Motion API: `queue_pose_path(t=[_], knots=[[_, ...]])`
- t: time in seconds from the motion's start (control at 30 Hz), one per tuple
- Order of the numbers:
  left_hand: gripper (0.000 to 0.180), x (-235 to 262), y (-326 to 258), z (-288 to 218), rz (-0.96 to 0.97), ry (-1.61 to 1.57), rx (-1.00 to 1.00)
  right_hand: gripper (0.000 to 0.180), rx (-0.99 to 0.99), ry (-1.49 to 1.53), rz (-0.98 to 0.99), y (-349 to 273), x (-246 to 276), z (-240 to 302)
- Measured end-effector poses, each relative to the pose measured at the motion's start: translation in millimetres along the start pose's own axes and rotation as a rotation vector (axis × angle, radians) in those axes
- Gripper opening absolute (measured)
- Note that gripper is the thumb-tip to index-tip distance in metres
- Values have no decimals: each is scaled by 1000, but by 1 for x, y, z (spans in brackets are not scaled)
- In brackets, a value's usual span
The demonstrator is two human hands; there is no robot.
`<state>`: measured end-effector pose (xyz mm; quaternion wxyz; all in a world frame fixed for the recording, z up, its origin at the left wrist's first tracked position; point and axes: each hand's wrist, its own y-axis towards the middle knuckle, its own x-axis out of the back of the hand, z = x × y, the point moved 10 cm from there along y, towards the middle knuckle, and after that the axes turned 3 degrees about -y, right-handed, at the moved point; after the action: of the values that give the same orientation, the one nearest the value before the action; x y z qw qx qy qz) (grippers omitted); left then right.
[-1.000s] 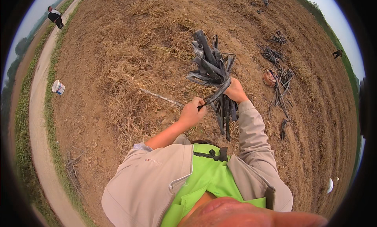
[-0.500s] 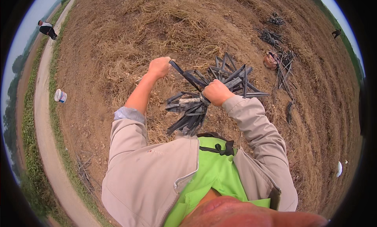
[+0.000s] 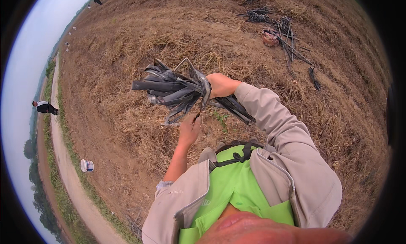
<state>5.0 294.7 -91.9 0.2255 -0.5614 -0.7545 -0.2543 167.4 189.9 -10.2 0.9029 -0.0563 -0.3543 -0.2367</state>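
Observation:
A bundle of folded, flat black drip tape (image 3: pixel 165 88) is held above the ground in front of my chest. My right hand (image 3: pixel 222 85) is closed around its middle, and the loose ends fan out to the left and stick out at the lower right. One strip of tape (image 3: pixel 206 94) wraps around the waist of the bundle beside my right fingers. Below the bundle, my left hand (image 3: pixel 190 129) is closed in a pinch on the hanging end of this strip. The right palm and the far side of the wrap are hidden.
Dry plant stalks (image 3: pixel 139 113) cover the brown soil. More tape piles (image 3: pixel 257 16) lie at the upper right, near a reddish round object (image 3: pixel 270 37). A white bucket (image 3: pixel 86 166) stands at left by a pale path (image 3: pixel 69 163), where a person (image 3: pixel 45 107) stands.
The bundle has turned and its fan now points left. My left hand has moved from above the bundle to below it, drawing the strip down. The whole view has swung round.

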Motion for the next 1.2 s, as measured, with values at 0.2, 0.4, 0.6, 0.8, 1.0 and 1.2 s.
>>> queue_pose_path(t=[0.2,0.4,0.6,0.8,1.0,1.2], knots=[[36,23,57,97,332,-329,-62,35,193,-236,283,-21,-18,47],[19,114,136,30,30,730,-86,13,163,-952,290,-5,-71,19],[22,59,69,-88,-104,590,-282,11,-195,-956,19,28,-51,-22],[29,-5,19,-13,29,-71,139,16,-224,-660,-85,21,-9,-17],[32,-8,26,94,19,118,-122,26,218,-431,-56,0,-1,45],[28,94,89,144,98,481,134,23,366,-671,221,-9,-50,54]])
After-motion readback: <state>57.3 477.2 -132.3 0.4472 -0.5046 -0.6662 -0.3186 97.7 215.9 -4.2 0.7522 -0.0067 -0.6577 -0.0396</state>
